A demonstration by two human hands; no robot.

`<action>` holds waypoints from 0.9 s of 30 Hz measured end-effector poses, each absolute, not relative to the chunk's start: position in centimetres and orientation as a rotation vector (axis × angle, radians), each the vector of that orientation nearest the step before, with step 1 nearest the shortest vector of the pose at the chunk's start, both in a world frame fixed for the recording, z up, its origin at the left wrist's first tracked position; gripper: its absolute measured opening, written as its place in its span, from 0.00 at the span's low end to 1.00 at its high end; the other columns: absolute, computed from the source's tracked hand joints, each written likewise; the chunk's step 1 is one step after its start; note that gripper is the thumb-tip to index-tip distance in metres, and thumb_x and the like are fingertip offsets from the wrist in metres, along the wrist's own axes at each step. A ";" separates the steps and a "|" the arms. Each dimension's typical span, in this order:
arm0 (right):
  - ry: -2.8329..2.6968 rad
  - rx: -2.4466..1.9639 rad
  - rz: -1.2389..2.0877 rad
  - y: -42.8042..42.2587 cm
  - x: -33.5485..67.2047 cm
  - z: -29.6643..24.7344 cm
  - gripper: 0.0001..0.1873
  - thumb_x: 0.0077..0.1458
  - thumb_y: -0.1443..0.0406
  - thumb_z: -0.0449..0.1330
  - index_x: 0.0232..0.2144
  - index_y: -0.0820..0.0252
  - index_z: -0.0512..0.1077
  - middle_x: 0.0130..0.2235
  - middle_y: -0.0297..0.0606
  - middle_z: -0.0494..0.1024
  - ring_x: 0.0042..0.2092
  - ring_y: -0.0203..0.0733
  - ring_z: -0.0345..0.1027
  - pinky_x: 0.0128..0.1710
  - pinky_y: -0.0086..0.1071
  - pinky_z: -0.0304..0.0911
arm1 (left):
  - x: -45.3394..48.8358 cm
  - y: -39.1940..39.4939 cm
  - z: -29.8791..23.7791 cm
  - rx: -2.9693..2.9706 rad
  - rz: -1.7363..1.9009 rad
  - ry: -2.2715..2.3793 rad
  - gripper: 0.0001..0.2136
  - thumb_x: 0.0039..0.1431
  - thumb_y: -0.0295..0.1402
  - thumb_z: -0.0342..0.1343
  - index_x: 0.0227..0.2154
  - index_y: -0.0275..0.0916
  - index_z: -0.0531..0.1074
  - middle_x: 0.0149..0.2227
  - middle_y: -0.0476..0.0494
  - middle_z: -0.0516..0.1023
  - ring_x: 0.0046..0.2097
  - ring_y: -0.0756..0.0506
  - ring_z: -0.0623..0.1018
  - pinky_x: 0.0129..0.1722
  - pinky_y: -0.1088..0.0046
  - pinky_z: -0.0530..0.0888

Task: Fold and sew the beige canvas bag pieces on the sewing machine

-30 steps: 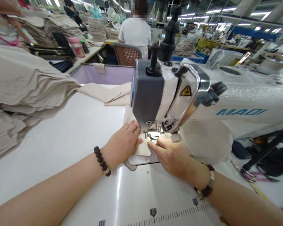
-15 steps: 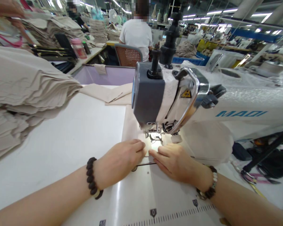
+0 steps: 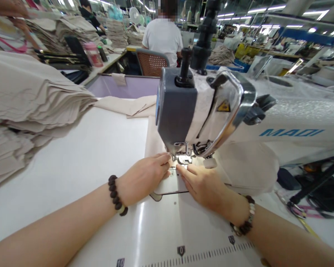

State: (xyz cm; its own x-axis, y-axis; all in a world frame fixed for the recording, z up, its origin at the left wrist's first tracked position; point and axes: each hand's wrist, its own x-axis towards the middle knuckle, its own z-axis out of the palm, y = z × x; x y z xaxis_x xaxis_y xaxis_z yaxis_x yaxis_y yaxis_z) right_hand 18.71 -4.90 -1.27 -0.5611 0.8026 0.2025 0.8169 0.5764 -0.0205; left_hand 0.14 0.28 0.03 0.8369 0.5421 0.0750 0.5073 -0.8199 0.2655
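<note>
A white sewing machine (image 3: 281,122) with a grey head (image 3: 176,105) stands on the white table (image 3: 80,170). A beige fabric strip (image 3: 151,139) runs under its presser foot (image 3: 184,159). My left hand (image 3: 144,176) lies on the fabric's near end just left of the foot, fingers together and pressing down. Just right of the foot, my right hand (image 3: 202,181) has its fingers stretched toward the needle, holding the fabric edge flat. Both wrists wear bead bracelets.
A tall stack of beige fabric pieces (image 3: 25,111) fills the table's left side. More beige pieces (image 3: 128,105) lie behind the machine. Ahead a person in a white shirt (image 3: 163,37) sits on a chair. Scissors (image 3: 297,211) lie at the right. A ruler scale (image 3: 183,252) marks the table's front.
The fabric has fed away under the presser foot, uncovering the metal plate in front. Both hands moved forward toward the needle from half a second ago.
</note>
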 end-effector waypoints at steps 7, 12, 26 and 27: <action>-2.599 -1.407 -0.099 -4.8 18.5 -1.3 0.14 0.56 0.71 0.51 0.45 0.65 0.69 0.28 0.35 0.73 0.26 0.36 0.64 0.24 0.31 0.49 | 0.2 0.8 0.2 2.842 0.169 0.906 0.08 0.60 0.27 0.48 0.40 0.31 0.68 0.41 0.41 0.71 0.46 0.44 0.71 0.49 0.67 0.69; -2.607 -1.422 -0.059 -4.9 18.5 -1.2 0.14 0.56 0.71 0.52 0.44 0.65 0.68 0.28 0.35 0.73 0.27 0.37 0.65 0.24 0.32 0.49 | 0.3 0.9 0.2 2.872 0.144 0.917 0.08 0.61 0.27 0.48 0.40 0.30 0.68 0.38 0.41 0.71 0.44 0.44 0.72 0.47 0.69 0.69; -2.681 -1.218 0.113 -5.0 19.5 -0.5 0.10 0.59 0.68 0.47 0.37 0.63 0.68 0.28 0.35 0.71 0.27 0.35 0.63 0.25 0.31 0.49 | -0.2 -1.9 1.6 2.899 -0.028 0.863 0.13 0.59 0.38 0.50 0.35 0.32 0.71 0.36 0.38 0.71 0.40 0.41 0.71 0.40 0.62 0.71; -2.686 -1.176 0.101 -5.0 19.7 -0.5 0.10 0.59 0.68 0.47 0.36 0.63 0.69 0.27 0.35 0.71 0.27 0.35 0.62 0.25 0.31 0.49 | -0.2 -2.4 1.6 2.902 -0.031 0.835 0.12 0.58 0.38 0.52 0.34 0.32 0.71 0.35 0.39 0.71 0.39 0.41 0.71 0.39 0.63 0.71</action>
State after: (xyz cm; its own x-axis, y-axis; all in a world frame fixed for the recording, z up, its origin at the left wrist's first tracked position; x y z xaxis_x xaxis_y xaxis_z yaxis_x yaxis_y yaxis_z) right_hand 19.67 -4.99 -0.52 -0.6606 0.7331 0.1621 0.7189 0.6798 -0.1451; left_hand -0.24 -2.44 1.60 0.8475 0.5280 -0.0535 0.5305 -0.8403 0.1113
